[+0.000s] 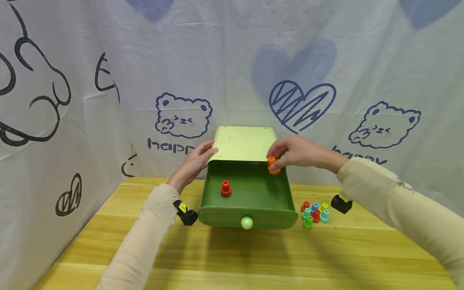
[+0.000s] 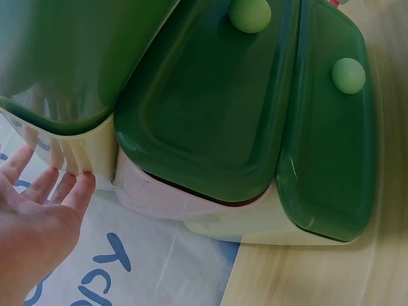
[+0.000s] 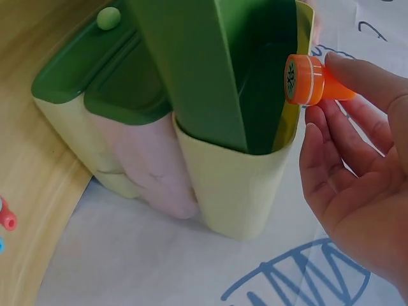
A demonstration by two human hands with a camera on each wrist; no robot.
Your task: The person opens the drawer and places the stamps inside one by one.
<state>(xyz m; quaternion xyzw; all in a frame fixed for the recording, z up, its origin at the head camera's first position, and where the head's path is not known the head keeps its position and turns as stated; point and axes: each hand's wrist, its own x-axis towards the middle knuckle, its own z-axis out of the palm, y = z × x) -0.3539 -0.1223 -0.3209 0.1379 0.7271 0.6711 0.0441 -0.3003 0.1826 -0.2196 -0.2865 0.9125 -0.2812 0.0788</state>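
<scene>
My right hand (image 1: 295, 152) pinches an orange toy stamp (image 1: 273, 166) between thumb and fingers, above the right rear of a pulled-out green drawer (image 1: 250, 215). In the right wrist view, the stamp's patterned end faces the drawer. Inside the drawer a red stamp (image 1: 226, 188) stands upright, left of the middle. The drawer belongs to a small cabinet (image 1: 244, 143) with a pale yellow top. My left hand (image 1: 195, 161) rests against the cabinet's left side with fingers extended; in the left wrist view its fingertips (image 2: 83, 182) touch the cream wall.
Several coloured stamps (image 1: 315, 215) stand in a cluster on the wooden table (image 1: 174, 257), right of the drawer. Two lower green drawers (image 2: 204, 115) are pushed in beneath the top one. A printed white cloth (image 1: 232, 60) hangs behind the cabinet.
</scene>
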